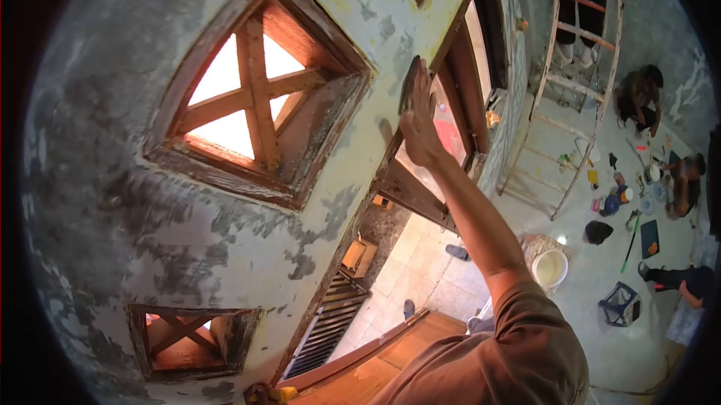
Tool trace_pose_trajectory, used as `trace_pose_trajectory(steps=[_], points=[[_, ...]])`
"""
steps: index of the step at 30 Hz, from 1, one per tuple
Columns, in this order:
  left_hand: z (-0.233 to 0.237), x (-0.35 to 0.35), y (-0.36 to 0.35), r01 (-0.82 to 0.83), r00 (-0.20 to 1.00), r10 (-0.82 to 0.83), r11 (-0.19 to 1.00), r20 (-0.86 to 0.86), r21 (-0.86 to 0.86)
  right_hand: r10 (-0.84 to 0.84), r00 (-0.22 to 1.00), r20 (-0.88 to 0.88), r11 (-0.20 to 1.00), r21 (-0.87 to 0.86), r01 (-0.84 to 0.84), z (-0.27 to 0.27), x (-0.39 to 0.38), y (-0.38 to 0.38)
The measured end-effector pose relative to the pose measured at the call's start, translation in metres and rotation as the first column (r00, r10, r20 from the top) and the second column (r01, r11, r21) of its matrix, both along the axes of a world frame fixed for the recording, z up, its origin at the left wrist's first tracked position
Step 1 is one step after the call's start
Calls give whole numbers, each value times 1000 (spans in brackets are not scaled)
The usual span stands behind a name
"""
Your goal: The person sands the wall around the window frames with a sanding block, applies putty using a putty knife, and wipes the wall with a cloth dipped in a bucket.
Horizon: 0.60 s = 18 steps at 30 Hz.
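My right hand [422,123] is raised against the patchy grey and cream wall [338,202], its fingers extended over a dark flat sanding pad [409,86] that lies along the wall surface. The pad sits between a large diamond-shaped wooden window frame [255,97] with crossed bars and the brown door frame [462,82]. At the bottom edge, my left hand [259,394] shows only in part, fingers curled, beside a small yellow thing [285,394] near the top of a wooden door [390,364]; I cannot tell what it grips.
A smaller crossed-bar vent [191,341] sits lower in the wall. On the right stands a paint-stained ladder [563,82] with a person's legs behind it. Below are a white bucket [550,268], a crouching person [641,99], other people and scattered tools on the floor [593,285].
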State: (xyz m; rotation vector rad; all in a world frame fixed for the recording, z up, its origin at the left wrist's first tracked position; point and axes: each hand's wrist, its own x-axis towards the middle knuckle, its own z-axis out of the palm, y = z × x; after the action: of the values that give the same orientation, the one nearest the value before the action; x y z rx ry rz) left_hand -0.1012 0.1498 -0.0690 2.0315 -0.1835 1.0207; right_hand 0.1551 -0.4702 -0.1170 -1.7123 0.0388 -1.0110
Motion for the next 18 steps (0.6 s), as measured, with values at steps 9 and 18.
trace_pose_trajectory(steps=[9, 18], points=[[4, 7, -3, 153, 974, -197, 935, -111, -321, -84, 990, -114, 996, -22, 82, 1, -4, 9], [-19, 0, 51, 93, 968, -183, 896, -169, -435, -86, 959, -271, 964, -267, 11, -10, -41, 63]])
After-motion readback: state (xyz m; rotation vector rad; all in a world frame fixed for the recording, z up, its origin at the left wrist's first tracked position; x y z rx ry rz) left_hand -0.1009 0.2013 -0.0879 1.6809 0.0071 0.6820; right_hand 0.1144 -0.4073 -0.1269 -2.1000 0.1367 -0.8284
